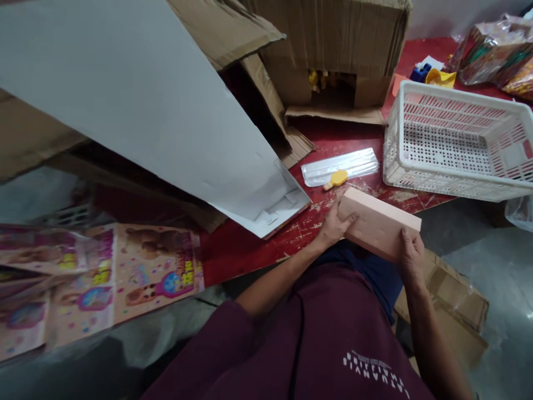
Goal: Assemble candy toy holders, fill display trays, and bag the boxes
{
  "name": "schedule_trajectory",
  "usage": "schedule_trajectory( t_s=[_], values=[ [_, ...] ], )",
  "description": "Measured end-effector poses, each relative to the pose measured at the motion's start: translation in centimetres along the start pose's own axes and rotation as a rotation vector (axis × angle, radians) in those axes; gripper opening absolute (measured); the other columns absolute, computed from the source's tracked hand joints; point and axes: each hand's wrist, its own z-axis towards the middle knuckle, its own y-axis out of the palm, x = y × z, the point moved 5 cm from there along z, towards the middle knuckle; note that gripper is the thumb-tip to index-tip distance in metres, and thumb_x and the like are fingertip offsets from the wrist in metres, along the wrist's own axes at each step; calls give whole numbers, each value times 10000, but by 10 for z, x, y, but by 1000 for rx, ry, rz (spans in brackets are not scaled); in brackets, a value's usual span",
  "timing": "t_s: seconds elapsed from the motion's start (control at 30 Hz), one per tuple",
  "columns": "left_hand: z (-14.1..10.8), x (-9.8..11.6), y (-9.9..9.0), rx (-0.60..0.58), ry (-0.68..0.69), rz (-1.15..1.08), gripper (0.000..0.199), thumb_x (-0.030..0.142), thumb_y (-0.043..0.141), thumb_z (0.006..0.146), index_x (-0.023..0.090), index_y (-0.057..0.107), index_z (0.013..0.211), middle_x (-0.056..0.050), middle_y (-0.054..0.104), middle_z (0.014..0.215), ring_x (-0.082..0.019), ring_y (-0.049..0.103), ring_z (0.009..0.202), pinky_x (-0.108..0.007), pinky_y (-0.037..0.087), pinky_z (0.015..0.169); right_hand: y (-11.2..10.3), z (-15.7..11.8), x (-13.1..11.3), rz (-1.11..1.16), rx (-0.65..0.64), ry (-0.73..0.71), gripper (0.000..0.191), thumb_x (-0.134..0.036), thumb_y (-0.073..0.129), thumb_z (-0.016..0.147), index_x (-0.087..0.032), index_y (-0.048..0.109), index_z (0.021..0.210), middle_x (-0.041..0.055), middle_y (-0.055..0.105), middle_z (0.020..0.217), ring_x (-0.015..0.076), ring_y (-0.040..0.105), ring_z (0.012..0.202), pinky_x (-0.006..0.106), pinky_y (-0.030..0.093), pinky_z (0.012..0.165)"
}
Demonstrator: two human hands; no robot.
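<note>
A pale pink, flat oblong box [377, 225] is held between my two hands in front of my waist, by the table's front edge. My left hand [334, 224] grips its left end, thumb on the broad face. My right hand [410, 253] clasps the opposite end, also with the thumb on top. Printing is not visible on the face turned to me. Just beyond the box, a small yellow piece with a tan stick-like end [336, 179] lies at the edge of a stack of clear plastic sleeves [339, 165].
A long white open tray [266, 183] slants across the red table [233, 253]. Cardboard cartons [333, 50] stand behind, one with yellow pieces inside. To the right is a white plastic crate [453, 175]. Printed packaging [156, 272] lies left; flattened cardboard [453, 300] is on the floor.
</note>
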Motion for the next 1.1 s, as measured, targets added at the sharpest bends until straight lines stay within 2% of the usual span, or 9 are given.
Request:
schedule_trajectory(
  t_s=[0.07,0.13,0.3,0.4,0.53,0.6,0.73,0.87,1.1],
  values=[
    [-2,0,7,-154,-53,-151,837,751,738,771,135,602,1321,-170,717,1249,-323,704,1115,-490,573,1013,-1,1,2,-33,-7,0,644,-683,693,815,-175,678,1211,95,724,1188,228,670,996,380,535,934],
    [-8,3,3,-169,-31,-183,808,769,666,825,133,612,1319,-168,724,1233,-316,709,1097,-473,586,987,-2,4,1,-127,-27,-59,664,-701,642,846,-179,658,1255,103,705,1234,243,660,1061,400,517,978],
    [-29,23,-47,195,316,348,693,635,594,955,157,567,1457,-189,667,1334,-328,612,1263,-496,474,1134,24,23,-4,-705,-160,-258,711,-800,476,877,-151,707,1053,175,712,1083,320,638,1070,476,489,967],
    [-45,32,-92,408,424,607,701,597,540,996,175,466,1551,-191,680,1291,-320,628,1221,-490,524,1073,82,32,-11,-784,-387,-312,668,-748,452,916,-145,723,1010,172,732,928,304,664,891,423,509,807],
    [-65,39,-161,702,542,763,745,486,531,1031,245,218,1664,-177,528,1552,-295,573,1373,-447,521,1129,193,29,-41,-708,-527,-636,696,-475,530,953,-117,447,1545,125,741,903,251,628,744,389,508,720],
    [-72,38,-191,790,564,829,705,417,513,1049,274,206,1667,-142,468,1618,-281,504,1457,-442,479,1190,247,23,-51,-645,-637,-817,728,-364,490,982,-189,271,1654,128,747,1031,241,635,778,396,532,741],
    [-78,20,-231,880,482,880,628,393,485,1059,269,295,1645,-122,467,1625,-283,427,1521,-463,425,1243,321,17,-47,-655,-852,-1059,621,-249,384,1024,-288,329,1642,142,650,1340,257,665,1008,422,568,864],
    [-75,-8,-241,905,359,905,597,434,456,1062,214,384,1612,-186,477,1593,-328,455,1493,-502,446,1211,342,22,-19,-820,-952,-1071,596,-182,296,1033,-214,381,1623,175,618,1330,262,663,1066,389,554,914],
    [-67,-34,-240,798,198,1063,475,347,476,1039,145,584,1456,-195,539,1437,-343,523,1366,-510,458,1175,336,28,8,-1251,-1015,-985,622,-175,267,1045,-280,298,1658,153,646,1262,250,693,1022,331,521,890]
  ],
)
